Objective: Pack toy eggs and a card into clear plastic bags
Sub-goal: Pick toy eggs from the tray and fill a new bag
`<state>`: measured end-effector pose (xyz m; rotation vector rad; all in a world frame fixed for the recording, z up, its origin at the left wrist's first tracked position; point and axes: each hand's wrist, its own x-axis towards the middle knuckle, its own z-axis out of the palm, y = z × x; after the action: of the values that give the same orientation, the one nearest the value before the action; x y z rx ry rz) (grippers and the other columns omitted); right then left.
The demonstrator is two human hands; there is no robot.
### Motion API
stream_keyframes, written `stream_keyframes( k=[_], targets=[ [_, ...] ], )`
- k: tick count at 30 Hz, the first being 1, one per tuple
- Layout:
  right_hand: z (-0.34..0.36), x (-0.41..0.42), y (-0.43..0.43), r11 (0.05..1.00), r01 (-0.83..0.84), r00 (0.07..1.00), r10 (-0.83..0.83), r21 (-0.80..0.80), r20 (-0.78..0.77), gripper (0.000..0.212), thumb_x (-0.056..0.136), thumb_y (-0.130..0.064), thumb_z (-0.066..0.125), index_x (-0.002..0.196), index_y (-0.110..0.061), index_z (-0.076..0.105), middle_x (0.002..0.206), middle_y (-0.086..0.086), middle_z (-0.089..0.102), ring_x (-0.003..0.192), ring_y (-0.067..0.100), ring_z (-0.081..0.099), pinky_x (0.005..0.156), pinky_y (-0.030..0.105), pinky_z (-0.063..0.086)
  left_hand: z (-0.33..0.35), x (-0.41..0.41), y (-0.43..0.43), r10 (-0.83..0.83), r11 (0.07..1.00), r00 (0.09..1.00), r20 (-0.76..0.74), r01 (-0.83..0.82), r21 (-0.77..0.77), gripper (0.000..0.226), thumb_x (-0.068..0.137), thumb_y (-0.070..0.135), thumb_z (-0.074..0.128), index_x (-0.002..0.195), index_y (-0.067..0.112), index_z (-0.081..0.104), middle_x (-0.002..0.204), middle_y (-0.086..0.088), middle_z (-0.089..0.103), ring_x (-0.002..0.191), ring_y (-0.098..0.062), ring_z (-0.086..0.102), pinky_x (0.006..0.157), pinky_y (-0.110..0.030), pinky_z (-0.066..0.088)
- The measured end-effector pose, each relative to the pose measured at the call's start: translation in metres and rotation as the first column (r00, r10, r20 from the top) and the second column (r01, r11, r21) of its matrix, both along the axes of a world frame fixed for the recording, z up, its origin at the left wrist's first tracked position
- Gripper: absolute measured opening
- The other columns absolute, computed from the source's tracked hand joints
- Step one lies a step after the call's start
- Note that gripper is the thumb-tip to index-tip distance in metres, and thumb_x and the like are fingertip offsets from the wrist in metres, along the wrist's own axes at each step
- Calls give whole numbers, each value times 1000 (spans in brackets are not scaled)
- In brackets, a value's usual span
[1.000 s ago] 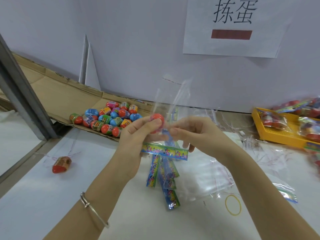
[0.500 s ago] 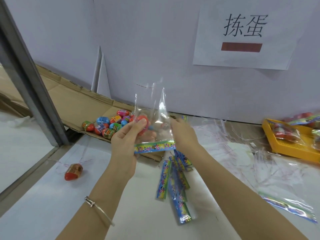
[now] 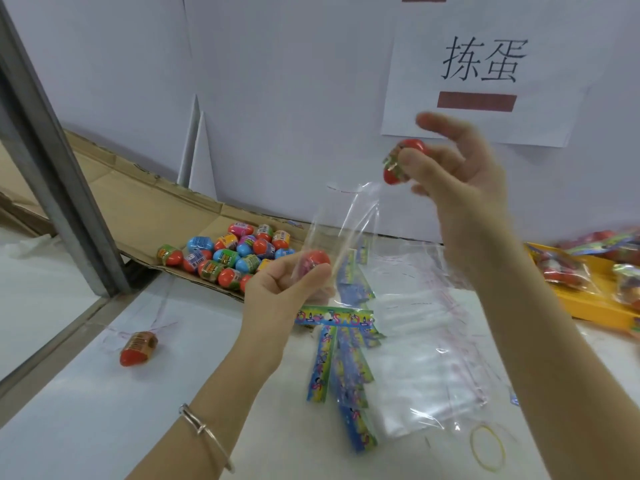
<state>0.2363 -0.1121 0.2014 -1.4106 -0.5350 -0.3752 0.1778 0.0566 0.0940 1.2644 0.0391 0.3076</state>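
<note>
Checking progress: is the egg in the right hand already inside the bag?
No, the right hand holds the red egg in the air, outside the clear bag.

Blurred by motion: right hand, partly covering raised egg. Hazy behind bag film: lower egg in left hand. Cut by the right edge: tray, packed bags. Can't read labels on the egg pile.

Red egg; clear bag; yellow tray; multicoloured card
</note>
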Motion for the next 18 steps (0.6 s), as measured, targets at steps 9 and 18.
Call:
stream_keyframes(
  k=[9, 18],
  targets=[
    [34, -14, -20, 683, 52, 983, 93, -728, 157, 27, 73, -16, 79, 90, -34, 68, 92, -10, 71, 81, 3, 68, 83, 24, 51, 3, -7, -11, -114, 993, 990, 80, 112, 26, 33, 55, 28, 82, 88, 23, 78, 76, -5, 74, 68, -19, 71, 64, -24, 58],
    [50, -23, -19, 259, 41, 979, 181, -965, 90, 26, 69, -48, 60, 93, -41, 67, 89, -27, 68, 97, -1, 58, 105, 43, 34, 5, -10, -16, -161, 987, 981, 111, 157, 41, 34, 59, 28, 80, 92, 19, 77, 78, -5, 74, 72, -23, 71, 68, -29, 59]
  ],
)
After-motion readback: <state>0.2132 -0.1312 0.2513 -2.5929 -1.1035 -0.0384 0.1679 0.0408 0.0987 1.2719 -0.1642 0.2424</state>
